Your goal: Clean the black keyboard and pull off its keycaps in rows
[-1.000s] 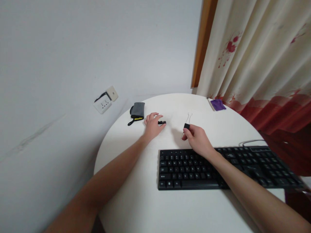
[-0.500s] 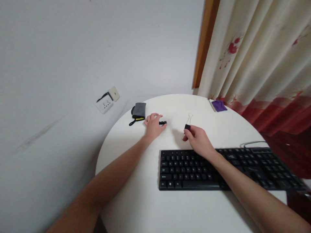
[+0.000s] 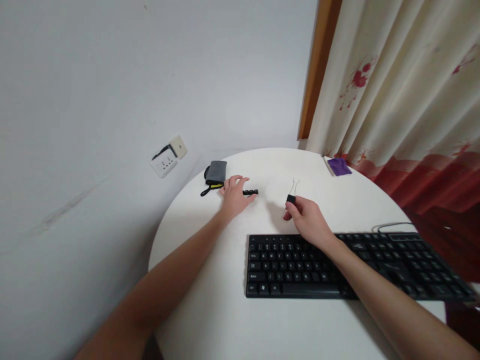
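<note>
Head view: right hand (image 3: 308, 220) sits just beyond the keyboard (image 3: 285, 270), its grip pinched shut on a black binder clip (image 3: 291, 198), wire handles up, above the white table (image 3: 225, 310). Left hand (image 3: 233, 196) lies flat, grip open, fingertips at a small black bar (image 3: 250, 192) near a grey pouch (image 3: 215, 173).

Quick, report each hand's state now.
Left hand: open, resting beside a small black piece.
Right hand: closed, fingers pinching a binder clip.
</note>
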`<action>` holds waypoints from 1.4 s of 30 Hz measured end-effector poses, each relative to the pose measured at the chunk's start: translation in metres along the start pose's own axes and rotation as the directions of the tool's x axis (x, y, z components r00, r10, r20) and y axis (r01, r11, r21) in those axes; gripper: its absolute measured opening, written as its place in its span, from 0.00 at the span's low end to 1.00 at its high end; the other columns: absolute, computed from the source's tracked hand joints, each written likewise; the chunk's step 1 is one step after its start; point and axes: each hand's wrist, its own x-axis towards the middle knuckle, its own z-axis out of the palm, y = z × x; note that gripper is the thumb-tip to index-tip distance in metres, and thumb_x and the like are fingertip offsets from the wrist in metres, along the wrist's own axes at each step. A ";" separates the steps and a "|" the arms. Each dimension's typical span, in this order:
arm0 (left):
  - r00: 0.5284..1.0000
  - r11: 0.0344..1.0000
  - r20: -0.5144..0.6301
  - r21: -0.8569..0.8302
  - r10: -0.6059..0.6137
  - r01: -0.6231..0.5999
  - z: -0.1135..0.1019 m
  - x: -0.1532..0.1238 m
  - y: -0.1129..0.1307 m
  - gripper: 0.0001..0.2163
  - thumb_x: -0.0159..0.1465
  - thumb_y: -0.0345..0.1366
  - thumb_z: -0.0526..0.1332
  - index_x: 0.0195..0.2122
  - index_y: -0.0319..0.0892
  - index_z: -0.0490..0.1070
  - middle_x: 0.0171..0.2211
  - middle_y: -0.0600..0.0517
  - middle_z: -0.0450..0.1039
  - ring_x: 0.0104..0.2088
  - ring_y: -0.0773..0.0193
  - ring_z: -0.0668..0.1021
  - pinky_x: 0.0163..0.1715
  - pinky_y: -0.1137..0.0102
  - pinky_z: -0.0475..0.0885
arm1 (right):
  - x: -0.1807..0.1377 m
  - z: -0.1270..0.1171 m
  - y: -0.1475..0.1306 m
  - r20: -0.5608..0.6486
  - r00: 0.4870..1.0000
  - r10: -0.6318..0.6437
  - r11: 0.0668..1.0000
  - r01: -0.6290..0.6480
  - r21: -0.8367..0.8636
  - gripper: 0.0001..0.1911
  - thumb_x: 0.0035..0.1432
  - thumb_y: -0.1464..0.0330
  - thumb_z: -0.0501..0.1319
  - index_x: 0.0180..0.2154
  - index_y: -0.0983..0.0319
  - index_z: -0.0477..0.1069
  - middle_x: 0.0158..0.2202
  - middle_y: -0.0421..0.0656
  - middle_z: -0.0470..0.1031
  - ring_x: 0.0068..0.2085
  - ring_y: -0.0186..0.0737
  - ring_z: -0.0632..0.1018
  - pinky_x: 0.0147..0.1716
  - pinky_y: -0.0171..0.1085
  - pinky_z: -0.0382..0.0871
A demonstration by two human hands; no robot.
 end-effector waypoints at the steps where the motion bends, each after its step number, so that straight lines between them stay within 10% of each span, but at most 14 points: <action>1: 1.000 1.000 -0.002 -0.003 0.007 -0.007 -0.005 0.001 -0.004 0.26 0.55 0.43 0.70 0.56 0.51 0.69 0.59 0.46 0.64 0.58 0.43 0.65 0.53 0.51 0.62 | 0.000 -0.001 0.000 -0.003 1.000 0.003 1.000 -0.003 -0.001 0.14 0.65 0.64 0.54 0.29 0.61 0.70 0.28 0.43 0.80 0.30 0.40 0.79 0.34 0.38 0.68; 10: 0.965 0.966 -0.254 -0.258 -0.069 0.001 -0.038 0.023 -0.040 0.13 0.60 0.25 0.53 0.41 0.41 0.74 0.43 0.46 0.76 0.45 0.57 0.76 0.48 0.62 0.71 | 0.001 -0.008 -0.002 -0.040 0.999 -0.018 1.000 0.017 -0.016 0.14 0.65 0.64 0.54 0.30 0.61 0.72 0.30 0.45 0.81 0.32 0.41 0.79 0.35 0.38 0.67; 15: 0.962 0.889 0.078 -0.408 0.261 -0.208 -0.044 -0.010 0.019 0.10 0.65 0.32 0.54 0.39 0.41 0.76 0.40 0.48 0.79 0.42 0.60 0.78 0.47 0.65 0.72 | 0.003 -0.010 -0.001 -0.105 0.994 -0.009 0.998 0.003 -0.057 0.14 0.64 0.63 0.55 0.29 0.62 0.72 0.29 0.45 0.80 0.30 0.41 0.78 0.33 0.37 0.66; 22: 0.613 0.801 0.519 -0.448 0.595 -0.398 -0.068 -0.086 0.093 0.43 0.59 0.61 0.60 0.68 0.38 0.54 0.64 0.39 0.63 0.62 0.46 0.67 0.62 0.57 0.61 | 0.010 -0.025 0.004 -0.258 0.966 0.024 0.999 -0.035 -0.040 0.15 0.63 0.62 0.55 0.28 0.62 0.72 0.28 0.46 0.80 0.30 0.42 0.79 0.33 0.37 0.66; 29: 0.536 0.776 0.570 -0.365 0.623 -0.514 -0.067 -0.106 0.101 0.58 0.51 0.65 0.62 0.71 0.33 0.36 0.68 0.32 0.51 0.66 0.40 0.58 0.65 0.52 0.51 | 0.012 -0.027 0.005 -0.260 0.965 0.024 1.000 -0.025 0.003 0.15 0.62 0.62 0.56 0.28 0.63 0.72 0.28 0.47 0.80 0.30 0.43 0.79 0.34 0.38 0.68; 36: 0.457 0.794 0.691 -0.292 0.561 -0.533 -0.081 -0.099 0.090 0.59 0.47 0.58 0.66 0.70 0.30 0.37 0.68 0.29 0.48 0.66 0.36 0.58 0.64 0.51 0.53 | 0.010 -0.028 0.003 -0.245 0.968 -0.045 0.995 0.023 -0.094 0.15 0.62 0.61 0.57 0.29 0.64 0.73 0.27 0.46 0.78 0.30 0.43 0.77 0.31 0.38 0.65; 42: 0.424 0.838 0.752 -0.310 0.505 -0.449 -0.092 -0.072 0.064 0.55 0.46 0.62 0.67 0.68 0.34 0.50 0.66 0.30 0.55 0.63 0.35 0.62 0.60 0.51 0.58 | 0.005 -0.026 -0.005 0.009 0.991 -0.133 0.991 0.133 -0.019 0.13 0.63 0.62 0.58 0.30 0.63 0.73 0.25 0.42 0.75 0.29 0.39 0.73 0.30 0.36 0.64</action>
